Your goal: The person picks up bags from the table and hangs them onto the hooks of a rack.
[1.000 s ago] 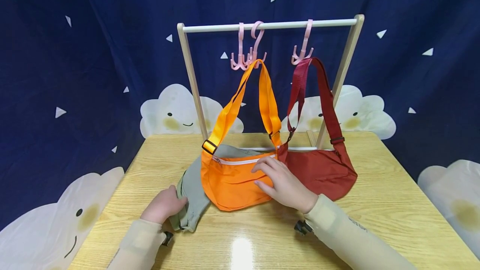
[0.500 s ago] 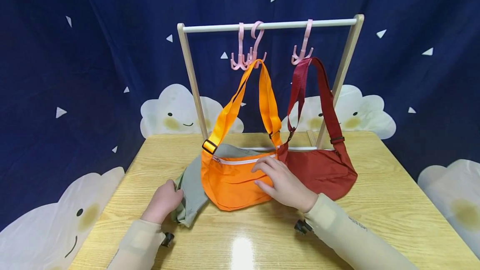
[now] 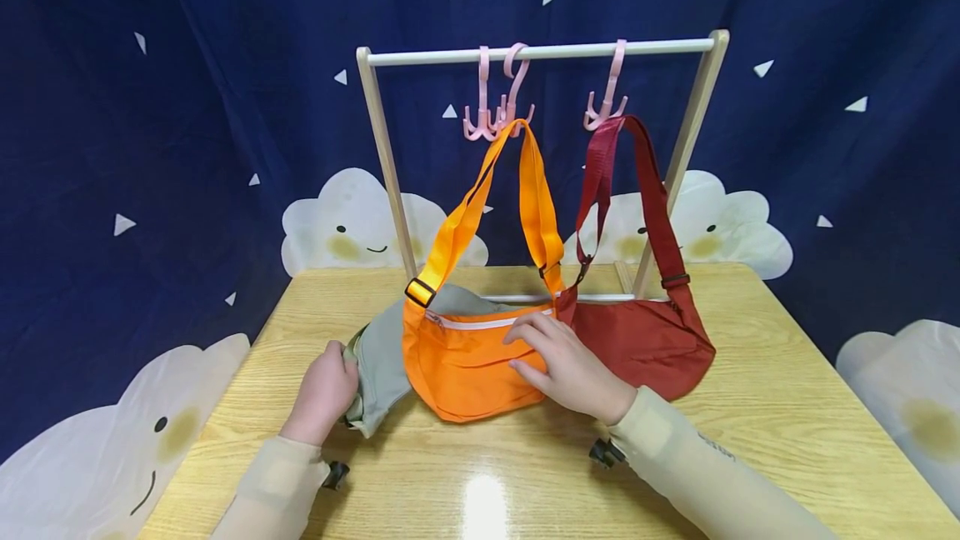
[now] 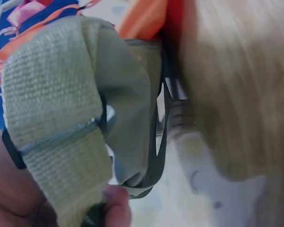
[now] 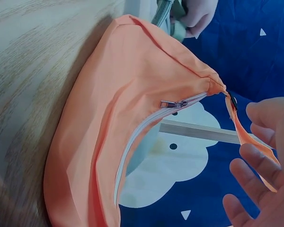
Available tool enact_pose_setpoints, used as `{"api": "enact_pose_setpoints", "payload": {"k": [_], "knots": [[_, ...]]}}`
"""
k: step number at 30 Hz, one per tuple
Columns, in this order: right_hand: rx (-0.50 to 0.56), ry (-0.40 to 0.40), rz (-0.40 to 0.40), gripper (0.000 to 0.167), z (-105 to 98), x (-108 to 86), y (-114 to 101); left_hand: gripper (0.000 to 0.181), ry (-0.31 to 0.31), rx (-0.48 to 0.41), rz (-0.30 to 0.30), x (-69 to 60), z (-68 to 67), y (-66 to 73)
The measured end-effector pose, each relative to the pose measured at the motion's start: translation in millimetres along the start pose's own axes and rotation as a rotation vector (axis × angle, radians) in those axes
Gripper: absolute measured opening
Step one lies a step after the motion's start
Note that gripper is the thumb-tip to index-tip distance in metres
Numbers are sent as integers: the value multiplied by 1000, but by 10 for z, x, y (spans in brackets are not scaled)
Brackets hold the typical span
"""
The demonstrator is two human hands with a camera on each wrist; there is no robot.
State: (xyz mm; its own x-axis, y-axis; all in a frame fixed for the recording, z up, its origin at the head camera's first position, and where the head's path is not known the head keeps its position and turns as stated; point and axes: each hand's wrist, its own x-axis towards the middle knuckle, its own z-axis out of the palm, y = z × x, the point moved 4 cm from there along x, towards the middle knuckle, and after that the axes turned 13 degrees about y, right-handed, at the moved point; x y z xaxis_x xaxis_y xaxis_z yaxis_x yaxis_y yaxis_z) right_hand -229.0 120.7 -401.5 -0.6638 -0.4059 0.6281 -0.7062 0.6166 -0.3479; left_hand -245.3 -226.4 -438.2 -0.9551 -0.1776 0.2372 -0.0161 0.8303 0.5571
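My left hand (image 3: 324, 390) grips the end of a grey-green shoulder bag (image 3: 384, 357) lying partly behind the orange bag. Up close in the left wrist view, fingers and thumb are at its pale green webbing strap (image 4: 54, 90), which has a dark buckle. The orange shoulder bag (image 3: 468, 369) hangs by its strap from a pink hook (image 3: 512, 94), its body low at the tabletop. Before its zipped front hovers my right hand (image 3: 570, 369), fingers loosely spread; the right wrist view shows a gap between the fingers and the bag body.
A dark red shoulder bag (image 3: 641, 348) hangs at the right from another pink hook (image 3: 606, 90). Beside the orange bag's hook is a third pink hook (image 3: 482, 98). All are on the white rail (image 3: 427, 57) of a wooden-sided rack (image 3: 693, 127) on the wooden table (image 3: 757, 407).
My left hand has risen slightly and moved a little left, lifting the near end of the grey-green bag. My right hand and the other bags stay where they were.
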Motion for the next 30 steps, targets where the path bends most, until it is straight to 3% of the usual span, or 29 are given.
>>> {"api": "enact_pose_setpoints", "payload": {"k": [15, 22, 30], "knots": [[5, -6, 7, 25, 22, 6, 1, 30, 225, -115, 58, 49, -299, 252], [-1, -3, -1, 25, 23, 27, -3, 31, 201, -141, 59, 20, -385, 353], [-6, -10, -10, 25, 21, 47, -24, 31, 127, -178, 61, 2, -466, 440]]}}
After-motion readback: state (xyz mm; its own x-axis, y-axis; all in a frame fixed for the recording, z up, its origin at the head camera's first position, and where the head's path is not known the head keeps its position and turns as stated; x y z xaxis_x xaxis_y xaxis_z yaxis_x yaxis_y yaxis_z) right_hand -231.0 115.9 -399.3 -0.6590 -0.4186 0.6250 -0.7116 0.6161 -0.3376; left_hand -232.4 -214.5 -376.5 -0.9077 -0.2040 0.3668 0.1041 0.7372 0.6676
